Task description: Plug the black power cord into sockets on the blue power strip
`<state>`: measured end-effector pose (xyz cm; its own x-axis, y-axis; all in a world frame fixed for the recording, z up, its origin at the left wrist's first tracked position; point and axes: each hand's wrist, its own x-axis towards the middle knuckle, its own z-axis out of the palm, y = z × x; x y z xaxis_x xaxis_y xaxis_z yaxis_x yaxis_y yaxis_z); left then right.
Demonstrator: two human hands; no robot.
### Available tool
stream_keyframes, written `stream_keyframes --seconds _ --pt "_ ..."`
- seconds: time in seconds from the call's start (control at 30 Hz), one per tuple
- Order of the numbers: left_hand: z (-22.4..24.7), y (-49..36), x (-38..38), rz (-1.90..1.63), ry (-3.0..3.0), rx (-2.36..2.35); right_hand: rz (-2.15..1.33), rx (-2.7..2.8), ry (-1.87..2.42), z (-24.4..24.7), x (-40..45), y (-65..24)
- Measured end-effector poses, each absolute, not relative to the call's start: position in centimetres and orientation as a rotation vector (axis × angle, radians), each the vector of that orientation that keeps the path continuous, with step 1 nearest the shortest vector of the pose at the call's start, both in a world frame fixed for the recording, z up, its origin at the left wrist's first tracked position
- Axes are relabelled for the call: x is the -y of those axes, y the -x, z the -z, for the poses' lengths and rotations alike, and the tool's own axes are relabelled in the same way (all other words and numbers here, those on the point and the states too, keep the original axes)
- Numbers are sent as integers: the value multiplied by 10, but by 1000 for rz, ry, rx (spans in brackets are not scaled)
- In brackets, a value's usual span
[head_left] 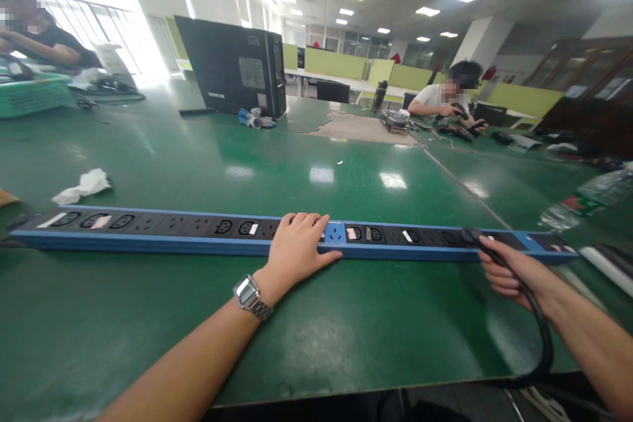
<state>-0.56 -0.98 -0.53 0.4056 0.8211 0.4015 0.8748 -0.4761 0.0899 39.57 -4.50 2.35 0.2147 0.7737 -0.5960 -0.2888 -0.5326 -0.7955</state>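
A long blue and black power strip (185, 227) lies across the green table, its row of sockets facing up. My left hand (299, 241), with a watch on the wrist, grips the strip near its middle. Its fingers reach over the far edge and the thumb rests along the near side. Toward the strip's right end, my right hand (512, 270) is closed on a black plug (472, 236) held at the sockets. How deep the plug sits cannot be seen. From it a thick black cable (544, 336) loops down past the table's front edge.
A black computer case (232, 66) stands at the back, with gloves (256, 119) beside it. Crumpled tissue (84, 186) lies behind the strip's left end. A plastic bottle (586, 198) lies at right. Two people sit across the table; a green basket (34, 95) is far left.
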Motion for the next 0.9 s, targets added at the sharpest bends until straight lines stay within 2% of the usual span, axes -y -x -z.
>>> stream_keyframes --seconds 0.2,0.3,0.43,0.5,0.57,0.7,0.8,0.9 --pt "7 9 8 597 2524 1536 -1429 471 1658 -20 46 -403" --pt "7 5 8 665 2527 1542 -1233 569 1734 -27 48 -381" --pt "0 -12 20 953 2553 1345 -987 1152 1698 -48 61 -295" --pt "-7 -13 28 988 2616 1099 -1123 1581 1580 -59 69 -250" --pt "-13 -1 32 1010 2609 987 -1295 1633 1319 -63 75 -220" --pt "-16 60 25 1349 2236 1387 -1347 1319 1198 -37 77 -203" --pt "-10 102 16 1382 2189 1475 -1329 1489 1300 0 81 -197" --pt "-4 122 14 1410 2232 1646 -1140 1601 1343 28 89 -192"
